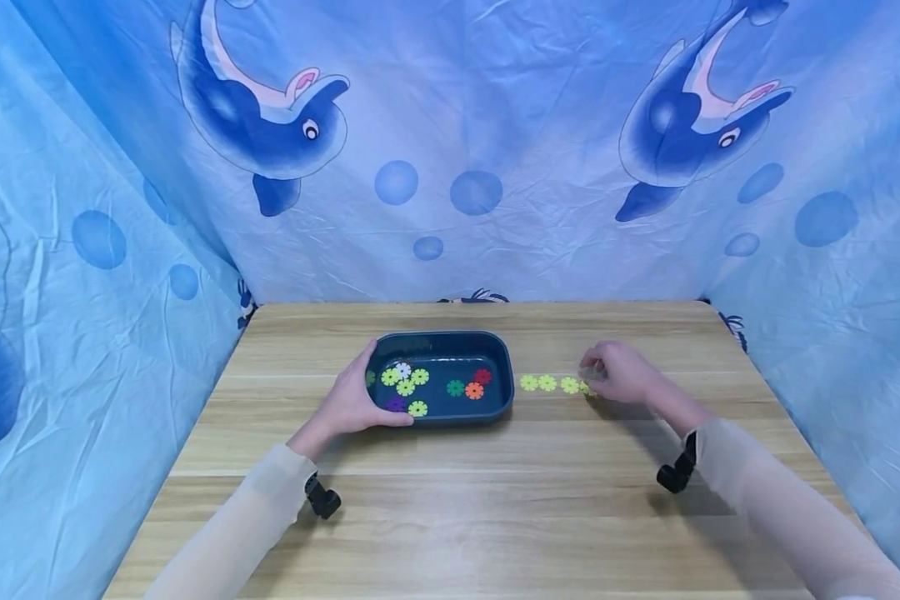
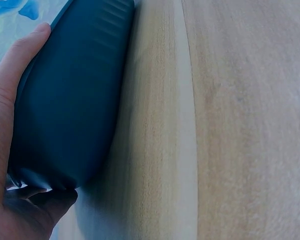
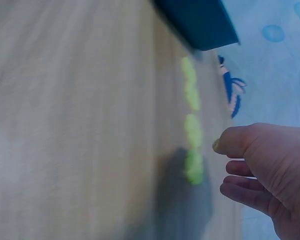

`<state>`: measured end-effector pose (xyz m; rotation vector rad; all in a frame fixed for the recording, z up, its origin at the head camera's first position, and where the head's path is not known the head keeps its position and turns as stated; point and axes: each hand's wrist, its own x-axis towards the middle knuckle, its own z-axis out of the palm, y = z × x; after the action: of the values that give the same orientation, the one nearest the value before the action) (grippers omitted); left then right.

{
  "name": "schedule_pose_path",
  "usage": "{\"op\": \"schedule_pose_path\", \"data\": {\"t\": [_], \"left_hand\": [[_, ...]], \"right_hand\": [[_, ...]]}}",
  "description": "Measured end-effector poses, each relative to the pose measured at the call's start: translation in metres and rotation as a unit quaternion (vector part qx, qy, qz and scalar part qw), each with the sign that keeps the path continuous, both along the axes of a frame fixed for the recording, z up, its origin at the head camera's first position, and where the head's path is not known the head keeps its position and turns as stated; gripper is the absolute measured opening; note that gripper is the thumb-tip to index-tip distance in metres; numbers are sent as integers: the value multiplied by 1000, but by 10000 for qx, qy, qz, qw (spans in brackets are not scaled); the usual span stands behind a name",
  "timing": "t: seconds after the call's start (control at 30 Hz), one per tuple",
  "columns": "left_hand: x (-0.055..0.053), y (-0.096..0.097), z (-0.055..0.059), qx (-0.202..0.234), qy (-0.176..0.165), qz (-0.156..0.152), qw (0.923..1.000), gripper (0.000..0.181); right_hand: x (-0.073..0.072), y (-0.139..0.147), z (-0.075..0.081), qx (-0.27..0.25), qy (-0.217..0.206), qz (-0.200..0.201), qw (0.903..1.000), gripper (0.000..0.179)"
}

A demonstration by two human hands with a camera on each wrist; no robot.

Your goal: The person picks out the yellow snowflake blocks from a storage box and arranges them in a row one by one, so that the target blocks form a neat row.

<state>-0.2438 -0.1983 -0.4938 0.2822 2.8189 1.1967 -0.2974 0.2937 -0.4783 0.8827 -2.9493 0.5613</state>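
Note:
A dark blue plastic basin [image 1: 504, 408] stands on the table, with flower-shaped plastic discs inside it. My left hand [image 1: 348, 400] grips its left end, thumb along the near wall; the left wrist view shows fingers curled under the basin's end [image 2: 70, 110]. To the right of the basin, several yellow-green flower discs [image 1: 547, 383] lie flat in a row. Over the row's right end is my right hand [image 1: 621, 372], fingers loosely bent. In the right wrist view this hand [image 3: 270, 170] hovers beside the row's nearest disc [image 3: 194, 167], no disc showing between its fingers.
Inside the basin lie yellow-green discs [image 1: 406, 387], a green disc [image 1: 455, 388], an orange disc [image 1: 474, 391], a red disc [image 1: 483, 377], a purple disc [image 1: 396, 404] and a white disc [image 1: 403, 371]. A blue dolphin-print curtain [image 1: 450, 108] surrounds the wooden table [image 1: 480, 517].

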Motion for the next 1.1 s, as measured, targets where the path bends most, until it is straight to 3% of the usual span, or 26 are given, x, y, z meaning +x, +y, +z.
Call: {"op": "schedule_pose_path", "data": {"t": [0.37, 0.63, 0.83, 1.1], "left_hand": [[-1, -2, -2, -61, -28, 27, 10000, 154], [-2, -2, -3, 9, 15, 5, 10000, 154], [-1, -2, -2, -28, -8, 4, 10000, 155], [-1, -1, -2, -105, 32, -4, 9999, 154]], "right_hand": [[-30, -39, 43, 3, 270, 226, 9994, 25], [-42, -79, 69, 35, 320, 458, 9984, 24], [-46, -111, 73, 36, 196, 664, 9976, 25], [-50, -159, 66, -56, 48, 1032, 9946, 22]]}}
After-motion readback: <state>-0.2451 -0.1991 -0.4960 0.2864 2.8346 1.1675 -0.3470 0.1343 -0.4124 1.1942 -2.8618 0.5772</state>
